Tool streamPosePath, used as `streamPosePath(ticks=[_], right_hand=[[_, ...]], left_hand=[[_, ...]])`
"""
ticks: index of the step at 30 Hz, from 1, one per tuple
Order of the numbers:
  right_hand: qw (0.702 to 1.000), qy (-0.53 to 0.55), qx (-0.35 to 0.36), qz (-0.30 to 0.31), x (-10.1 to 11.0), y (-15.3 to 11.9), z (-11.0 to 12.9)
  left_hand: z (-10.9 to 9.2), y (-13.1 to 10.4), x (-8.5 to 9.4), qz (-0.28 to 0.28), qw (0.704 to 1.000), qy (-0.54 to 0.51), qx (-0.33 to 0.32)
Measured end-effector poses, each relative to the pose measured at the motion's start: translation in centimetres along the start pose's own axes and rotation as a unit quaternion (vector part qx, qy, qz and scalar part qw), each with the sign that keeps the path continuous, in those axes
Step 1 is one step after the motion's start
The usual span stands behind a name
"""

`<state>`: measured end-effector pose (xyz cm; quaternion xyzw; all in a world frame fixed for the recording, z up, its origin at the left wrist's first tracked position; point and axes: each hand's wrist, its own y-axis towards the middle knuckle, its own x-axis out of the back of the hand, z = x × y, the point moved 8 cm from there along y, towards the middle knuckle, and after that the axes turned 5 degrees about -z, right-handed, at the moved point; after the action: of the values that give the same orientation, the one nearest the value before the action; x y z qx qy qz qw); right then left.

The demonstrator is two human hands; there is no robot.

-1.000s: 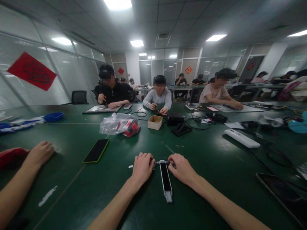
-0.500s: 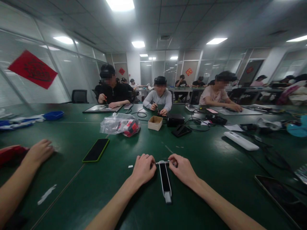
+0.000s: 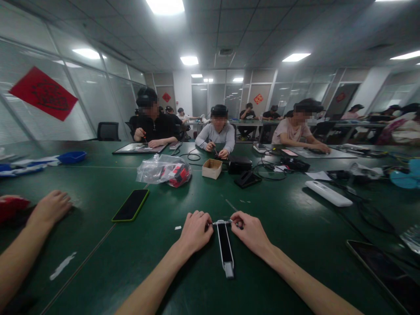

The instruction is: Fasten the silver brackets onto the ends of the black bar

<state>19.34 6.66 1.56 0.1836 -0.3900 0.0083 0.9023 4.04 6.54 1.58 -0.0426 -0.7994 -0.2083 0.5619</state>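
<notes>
On the green table before me lies a slim, long device (image 3: 225, 245) with a black face, a pale frame and a grey block at its near end. A thin silvery rod-like piece (image 3: 215, 223) runs crosswise at its far end. My left hand (image 3: 197, 229) is closed on the left side of this piece, fingers curled. On the other side, my right hand (image 3: 246, 228) pinches the right part of the piece, where something dark shows under the fingers. Both hands rest low over the table. The fingertips partly hide what they grip.
Left of me rests another person's hand (image 3: 52, 208). A green-edged phone (image 3: 130, 205) lies nearby, with a plastic bag (image 3: 152, 169), a small box (image 3: 211, 169) and a black stand (image 3: 247, 179) beyond. To the right are a white device (image 3: 328, 193), cables and a dark tablet (image 3: 383, 271).
My hands and the slim device stay almost where they were. The neighbouring person's hand at the left has shifted slightly, and the red item by it has moved left.
</notes>
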Motion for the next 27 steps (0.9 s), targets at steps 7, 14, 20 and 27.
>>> streamPosePath(ticks=[7,14,20,27], right_hand=[[1.000,0.014,0.008,0.011,-0.1,-0.1,0.3],[0.993,-0.021,0.086,0.082,0.1,-0.1,0.9],[0.982,-0.078,0.083,0.151,0.0,0.0,-0.2],[0.980,-0.081,0.075,0.166,-0.3,0.1,-0.7]], left_hand=[[0.1,0.0,-0.1,-0.002,1.000,0.002,-0.007],[0.3,0.1,-0.2,0.008,0.999,0.016,-0.029],[0.1,0.1,0.1,0.021,0.999,0.020,-0.035],[0.0,0.1,0.2,0.019,0.999,0.021,-0.035]])
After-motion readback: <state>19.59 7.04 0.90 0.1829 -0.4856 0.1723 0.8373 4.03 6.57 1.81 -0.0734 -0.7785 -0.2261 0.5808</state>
